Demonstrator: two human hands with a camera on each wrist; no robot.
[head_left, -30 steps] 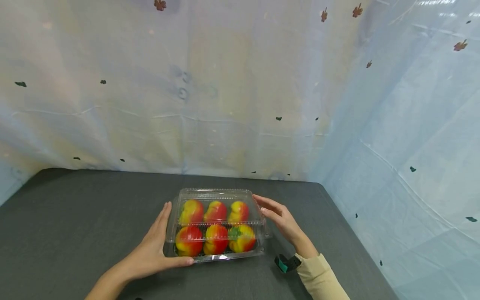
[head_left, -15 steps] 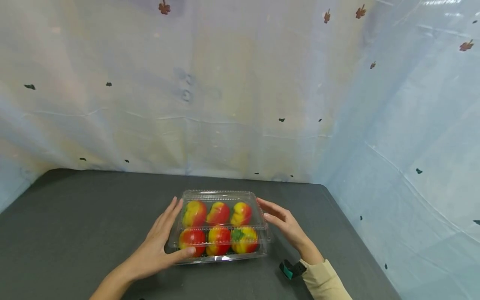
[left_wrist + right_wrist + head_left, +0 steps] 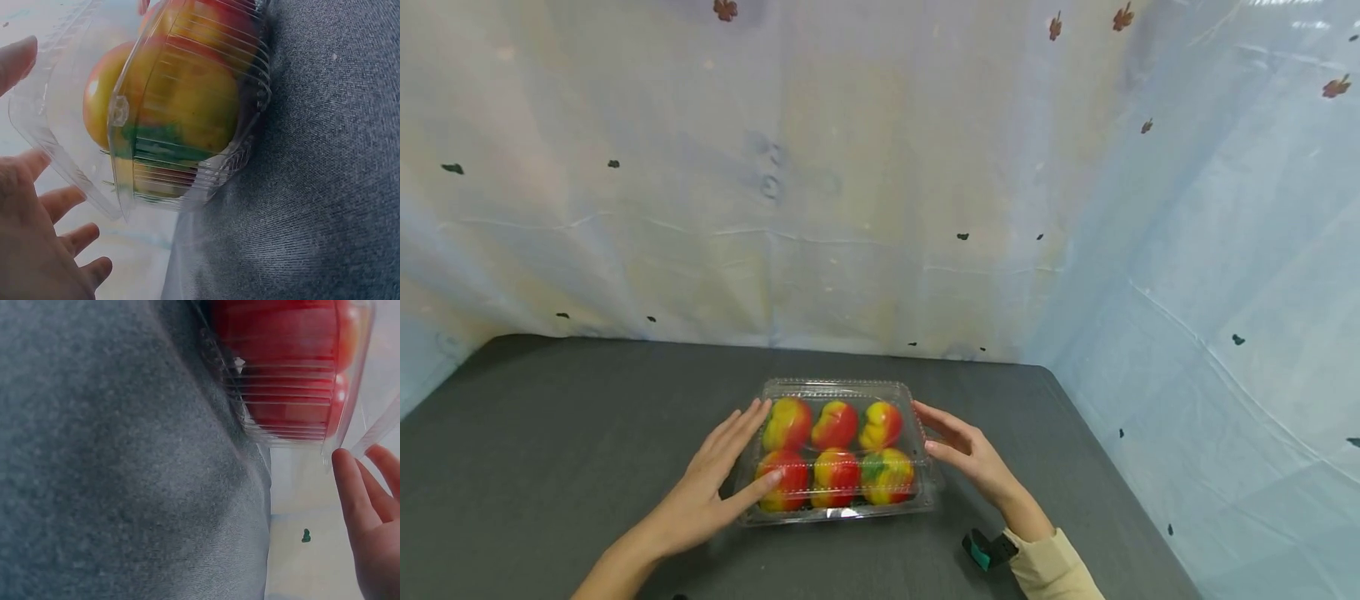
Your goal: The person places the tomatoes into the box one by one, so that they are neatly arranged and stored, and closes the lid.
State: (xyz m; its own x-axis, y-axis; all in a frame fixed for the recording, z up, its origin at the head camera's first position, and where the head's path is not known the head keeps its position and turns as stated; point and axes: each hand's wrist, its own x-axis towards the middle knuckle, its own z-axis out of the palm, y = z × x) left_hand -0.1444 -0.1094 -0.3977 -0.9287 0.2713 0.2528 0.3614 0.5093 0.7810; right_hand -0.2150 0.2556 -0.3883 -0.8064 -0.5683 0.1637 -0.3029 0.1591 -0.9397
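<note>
A clear plastic hinged box [image 3: 838, 515] lies on the dark table with several red-and-yellow fruits [image 3: 835, 477] inside, set in two rows. Its clear lid [image 3: 831, 389] leans over them, and in the left wrist view a gap parts the lid [image 3: 69, 164] from the base near a green leaf [image 3: 165, 142]. My left hand [image 3: 703, 493] spreads along the lid's left side, fingers straight and thumb over the front left fruit. At the right side, the fingertips of my right hand [image 3: 973, 462] touch the lid's edge; the right wrist view shows them [image 3: 342, 459] right by the rim.
The dark grey cloth-covered table [image 3: 587, 433] extends to both sides of the box. Pale sheeting with printed leaves [image 3: 850, 167] hangs behind it and along the right. A black band with a green patch [image 3: 988, 550] sits at the right wrist, by a beige sleeve.
The lid's front edge has come down toward the base. My left thumb has risen from the box's front rim onto the lid, its fingers shifting right. My right hand has lowered slightly.
</note>
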